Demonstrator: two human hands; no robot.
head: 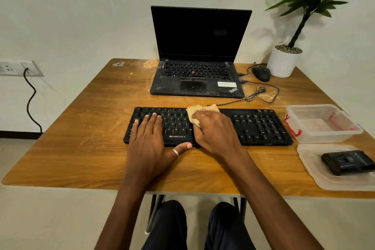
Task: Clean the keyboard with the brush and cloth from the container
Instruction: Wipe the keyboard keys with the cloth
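Gripping a crumpled tan cloth [194, 115], the right hand [215, 130] is pressing it onto the middle keys, while the left hand [149, 138] is lying flat with fingers spread, likely pinning the board against sliding. Lying across the scuffed, dust-streaked wooden surface [81, 148], the long black plastic keyboard [259, 126] is looking mostly dark and clean. Right of it, the clear plastic container [322, 124] with red clips is sitting open and looks empty, its lid [316, 174] carrying a small black block, possibly the brush [347, 161].
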